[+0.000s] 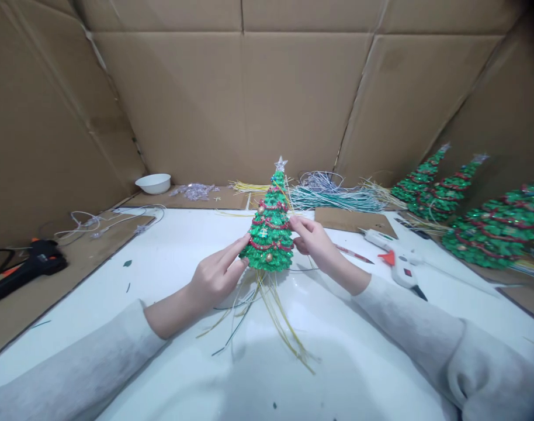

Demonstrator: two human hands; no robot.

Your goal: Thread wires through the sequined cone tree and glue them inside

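In the head view, a small tinsel Christmas tree (pixel 270 240) stands upright in the middle of the frame, between the two hands, a clear star (pixel 281 164) at its tip. Loose yellow and green wires (pixel 288 324) trail from its base towards the bottom of the frame. The left hand (pixel 217 275) is partly closed on the lower left edge of the tree, fingers fairly straight along the side and thumb lower down. The right hand (pixel 313 234) is nearly closed, thumb and forefinger together against the right edge at mid-height; whether they pinch the foliage or a thin strand, I cannot tell.

For the handling in progress, a light, steady left grip near the base seems best, with the right fingertips doing the fine work; squeezing could flatten the tinsel or loosen the red garland (pixel 273 224). The wires probably tangle easily, so spreading them flat beneath the tree should help.

The widest open room is the white tabletop (pixel 192 380) across the lower middle. To the right, a pointed red tool (pixel 354 254) lies just beyond the right wrist, and a white glue gun (pixel 402 269) farther out; the right elbow should swing low there. Behind the tree, wire bundles (pixel 341 199) and a cardboard piece (pixel 354 220) limit forward reach, with the cardboard wall (pixel 293 99) beyond. A black glue gun (pixel 34 263) lies at far left, well apart from the left hand.
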